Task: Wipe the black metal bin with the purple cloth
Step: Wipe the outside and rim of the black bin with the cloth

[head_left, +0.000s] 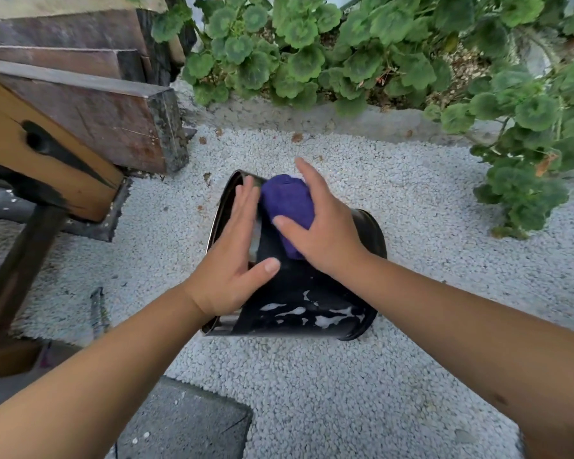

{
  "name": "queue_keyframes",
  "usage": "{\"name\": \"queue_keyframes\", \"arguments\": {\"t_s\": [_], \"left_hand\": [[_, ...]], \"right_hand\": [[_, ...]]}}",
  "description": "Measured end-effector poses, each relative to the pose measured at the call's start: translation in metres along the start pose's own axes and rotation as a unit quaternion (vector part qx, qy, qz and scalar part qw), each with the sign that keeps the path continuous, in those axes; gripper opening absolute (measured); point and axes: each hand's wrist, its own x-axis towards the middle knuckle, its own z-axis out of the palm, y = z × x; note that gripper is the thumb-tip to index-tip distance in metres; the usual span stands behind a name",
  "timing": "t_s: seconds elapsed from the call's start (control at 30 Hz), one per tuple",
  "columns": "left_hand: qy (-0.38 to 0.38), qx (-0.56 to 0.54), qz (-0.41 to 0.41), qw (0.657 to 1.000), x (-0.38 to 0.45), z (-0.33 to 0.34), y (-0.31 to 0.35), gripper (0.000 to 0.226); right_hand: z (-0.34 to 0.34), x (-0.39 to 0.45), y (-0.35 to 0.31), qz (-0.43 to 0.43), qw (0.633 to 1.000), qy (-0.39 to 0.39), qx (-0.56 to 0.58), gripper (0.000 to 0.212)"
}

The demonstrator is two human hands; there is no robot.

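Lying sideways, black metal bin (312, 303) mouth facing left.

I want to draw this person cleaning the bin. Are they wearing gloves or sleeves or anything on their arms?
No gloves. The left hand and right hand are both bare, and both forearms are uncovered all the way to the picture's edge. No watch, rings or bracelets show.

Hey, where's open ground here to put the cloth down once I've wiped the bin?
Bare gravel lies right of the black metal bin, up to the green plants, and more in front of the bin beside the dark paving slab. Left is crowded by wooden beams.
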Motion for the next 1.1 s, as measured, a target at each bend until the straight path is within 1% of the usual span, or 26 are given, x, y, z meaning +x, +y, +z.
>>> {"name": "queue_keyframes", "arguments": {"t_s": [0.1,0.13,0.23,0.3,0.37,0.4,0.43,0.5,0.6,0.67,0.7,0.8,0.87,0.93,1.0,1.07,1.1], "left_hand": [[-0.018,0.025,0.012,0.999,0.005,0.002,0.009,0.104],[-0.018,0.035,0.017,0.999,0.007,0.003,0.011,0.104],[-0.020,0.067,0.018,0.997,0.007,0.002,0.014,0.102],[-0.024,0.087,0.013,0.996,0.006,0.001,0.012,0.101],[-0.022,0.107,0.005,0.994,0.005,-0.002,0.009,0.100],[-0.020,0.117,-0.001,0.993,0.004,-0.003,0.006,0.099],[-0.016,0.125,-0.007,0.992,0.002,-0.004,0.004,0.098],[-0.015,0.132,-0.014,0.991,0.001,-0.005,0.002,0.094],[-0.020,0.130,0.001,0.991,0.005,0.004,0.012,0.084],[-0.017,0.102,0.013,0.995,0.010,0.016,0.025,0.076],[-0.015,0.079,0.013,0.997,0.010,0.021,0.029,0.074],[-0.019,0.025,0.015,0.999,-0.012,0.035,0.031,0.079],[-0.022,-0.012,0.005,1.000,-0.033,0.039,0.028,0.080],[-0.016,-0.043,-0.010,0.999,-0.048,0.039,0.024,0.072],[-0.006,-0.022,-0.029,0.999,-0.051,0.037,0.021,0.067],[0.005,-0.006,-0.041,0.999,-0.044,0.032,0.016,0.065],[0.018,-0.015,-0.060,0.998,-0.038,0.028,0.016,0.065]], "right_hand": [[0.006,-0.004,-0.006,-0.077,0.994,0.049,-0.063,0.059],[0.006,-0.006,-0.004,-0.088,0.993,0.048,-0.067,0.056],[0.004,-0.018,0.010,-0.106,0.993,-0.019,-0.055,0.053],[0.001,-0.031,0.023,-0.174,0.981,-0.029,-0.076,0.050],[-0.005,-0.043,0.041,-0.250,0.962,-0.031,-0.110,0.045],[-0.010,-0.050,0.053,-0.264,0.954,-0.041,-0.137,0.047],[-0.017,-0.055,0.065,-0.255,0.951,-0.051,-0.168,0.053],[-0.035,-0.065,0.093,-0.180,0.957,-0.053,-0.221,0.063],[-0.063,-0.076,0.126,-0.034,0.966,-0.045,-0.254,0.056],[-0.071,-0.081,0.136,0.055,0.974,-0.035,-0.217,0.053],[-0.070,-0.081,0.138,0.087,0.978,-0.017,-0.190,0.052],[-0.068,-0.081,0.143,0.162,0.979,0.038,-0.119,0.050],[-0.065,-0.079,0.143,0.224,0.970,0.073,-0.058,0.050],[-0.059,-0.076,0.140,0.292,0.949,0.121,0.015,0.048],[-0.053,-0.068,0.136,0.314,0.937,0.151,0.043,0.045],[-0.053,-0.056,0.130,0.310,0.937,0.157,0.038,0.042],[-0.055,-0.049,0.127,0.305,0.938,0.158,0.034,0.039]]}}
